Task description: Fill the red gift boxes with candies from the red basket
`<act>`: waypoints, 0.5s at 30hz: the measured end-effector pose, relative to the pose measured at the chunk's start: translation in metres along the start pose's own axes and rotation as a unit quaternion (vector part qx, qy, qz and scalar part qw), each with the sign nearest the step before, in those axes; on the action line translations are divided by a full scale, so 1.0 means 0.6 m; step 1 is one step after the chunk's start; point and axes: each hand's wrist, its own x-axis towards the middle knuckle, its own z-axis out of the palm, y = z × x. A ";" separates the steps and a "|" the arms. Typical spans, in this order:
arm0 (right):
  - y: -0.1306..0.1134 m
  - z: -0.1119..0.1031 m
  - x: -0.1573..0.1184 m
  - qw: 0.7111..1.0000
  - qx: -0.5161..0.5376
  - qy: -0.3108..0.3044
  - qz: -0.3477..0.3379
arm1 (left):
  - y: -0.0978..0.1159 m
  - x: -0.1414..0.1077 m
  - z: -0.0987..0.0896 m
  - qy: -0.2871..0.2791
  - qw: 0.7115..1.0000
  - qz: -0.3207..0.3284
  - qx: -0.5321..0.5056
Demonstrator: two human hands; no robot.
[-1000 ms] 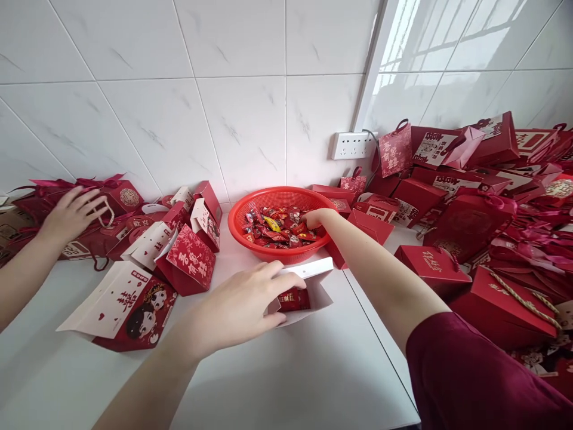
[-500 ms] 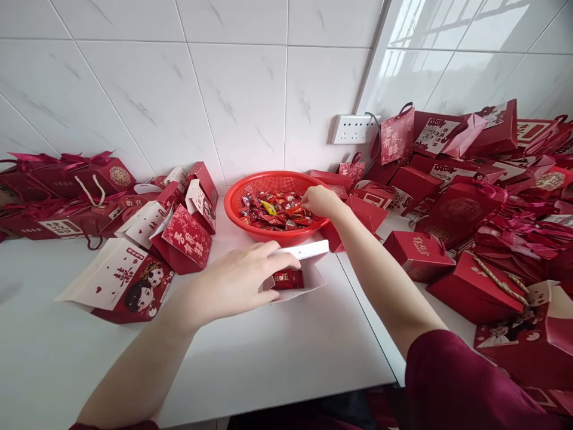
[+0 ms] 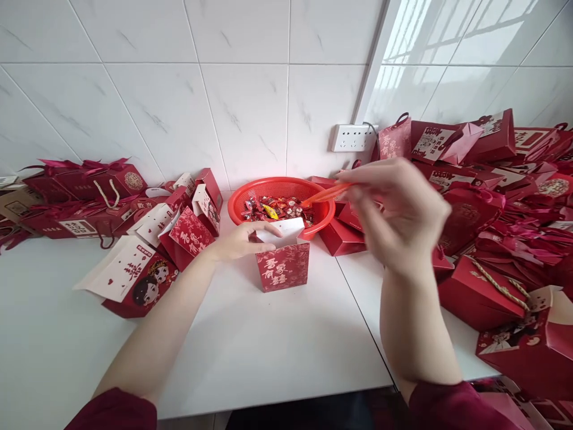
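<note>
My left hand [image 3: 239, 243] grips the top left edge of a red gift box [image 3: 283, 269] with white lettering, standing upright on the table with its white inner flap raised. Its inside is mostly hidden from here. Behind it sits a red plastic basket [image 3: 236, 200] of wrapped candies [image 3: 280, 210], one of them yellow. To the right of the box, my right hand [image 3: 396, 215] is raised and blurred, its fingers pinched on a long, thin orange-red item [image 3: 329, 192]. That item's far end reaches over the basket's right side, and its kind is unclear.
Gift boxes [image 3: 134, 278] stand in a cluster on the left, with ribboned boxes [image 3: 85, 182] behind. A large heap of red boxes [image 3: 478, 221] fills the right side. A white power strip [image 3: 353, 138] is on the tiled wall above the white table [image 3: 277, 352].
My right hand has come out of the basket, up and toward me, with the orange-red item. The box now stands more upright, its lettered front showing, with my left hand still at its edge.
</note>
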 end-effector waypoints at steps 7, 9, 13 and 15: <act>0.022 0.037 -0.029 0.847 -0.149 -0.495 0.123 | 0.006 -0.008 -0.002 0.004 0.999 0.029 0.025; 0.035 0.036 -0.036 0.829 -0.131 -0.517 0.170 | 0.011 -0.011 -0.005 0.017 0.998 0.036 0.047; 0.065 0.041 -0.049 0.837 -0.095 -0.506 0.186 | 0.019 -0.019 -0.005 0.040 0.996 0.051 0.056; 0.078 0.050 -0.054 0.832 -0.095 -0.512 0.190 | 0.023 -0.024 -0.004 0.052 0.995 0.049 0.069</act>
